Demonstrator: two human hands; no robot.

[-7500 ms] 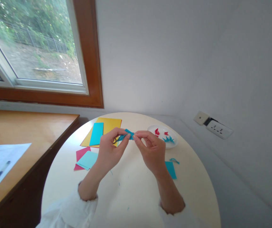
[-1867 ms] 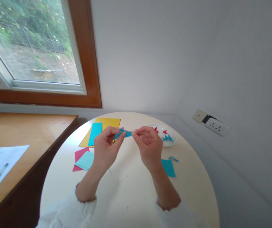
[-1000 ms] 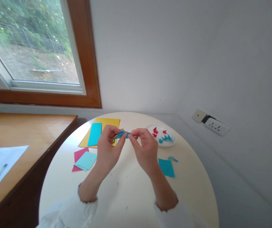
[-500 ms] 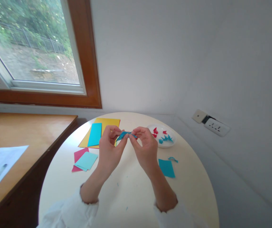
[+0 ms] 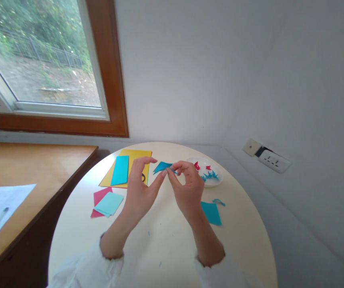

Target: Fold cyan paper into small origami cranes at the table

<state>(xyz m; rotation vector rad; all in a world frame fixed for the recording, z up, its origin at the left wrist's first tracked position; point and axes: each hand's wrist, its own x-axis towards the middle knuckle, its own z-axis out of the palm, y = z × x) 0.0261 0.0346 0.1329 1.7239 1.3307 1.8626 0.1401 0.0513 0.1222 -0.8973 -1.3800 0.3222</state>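
A small folded piece of blue paper (image 5: 162, 166) is up off the table between my hands. My right hand (image 5: 188, 182) pinches its right end between thumb and fingers. My left hand (image 5: 141, 188) is open at the other side: the thumb tip touches or nearly touches the paper's lower edge, while the index finger stands apart from it. Behind my right hand, a white plate (image 5: 220, 176) holds small red paper pieces (image 5: 197, 165) and spiky blue paper pieces (image 5: 210, 175); my fingers hide part of it.
On the round table (image 5: 165, 240) lie yellow sheets (image 5: 137, 154) with a blue rectangle (image 5: 119, 170) and a dark loop (image 5: 143, 177) on top, pale green paper (image 5: 109, 203) over pink paper (image 5: 99, 196), a teal sheet (image 5: 211, 213), a curved blue strip (image 5: 219, 201) and tiny scraps.
My left index finger has come away from the paper, and that hand has opened. The paper has shifted slightly right in my right hand. The dark loop now shows.
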